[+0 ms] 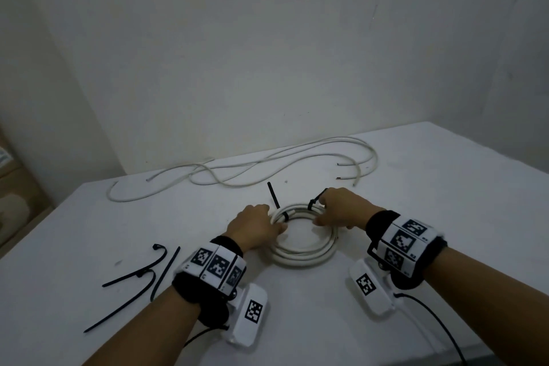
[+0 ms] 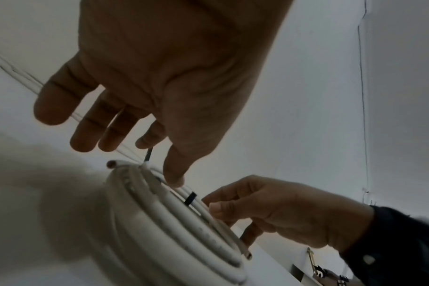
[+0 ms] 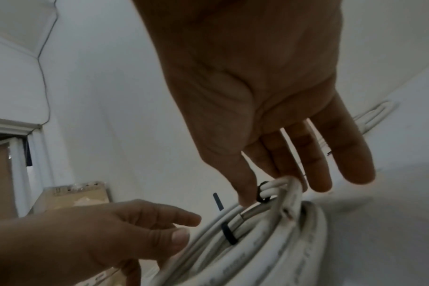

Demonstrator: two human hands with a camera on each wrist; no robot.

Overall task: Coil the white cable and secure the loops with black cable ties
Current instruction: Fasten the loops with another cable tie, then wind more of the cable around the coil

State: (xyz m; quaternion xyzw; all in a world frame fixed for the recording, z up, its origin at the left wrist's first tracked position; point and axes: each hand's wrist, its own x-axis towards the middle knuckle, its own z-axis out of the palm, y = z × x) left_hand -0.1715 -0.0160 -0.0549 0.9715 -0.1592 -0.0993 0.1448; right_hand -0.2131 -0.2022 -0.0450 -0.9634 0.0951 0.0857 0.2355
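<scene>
A coil of white cable [image 1: 303,249] lies flat on the white table [image 1: 445,187] between my hands. Two black cable ties wrap its far side. One tie [image 1: 285,216] has its tail standing up, and the other tie [image 1: 312,203] sits at my right fingertips. My left hand [image 1: 276,223] is at the coil's left side, fingers fairly straight, thumb tip [image 2: 175,181] touching an inner strand. My right hand [image 1: 320,211] grips the coil's far right part, with its thumb [image 3: 245,195] inside next to the tie [image 3: 262,191] and the fingers curled over the outside.
Loose white cable [image 1: 267,166] sprawls along the table's back edge, near the wall. Several spare black ties [image 1: 142,273] lie at the front left beside my left forearm. Cardboard boxes [image 1: 17,193] stand off the table's left side.
</scene>
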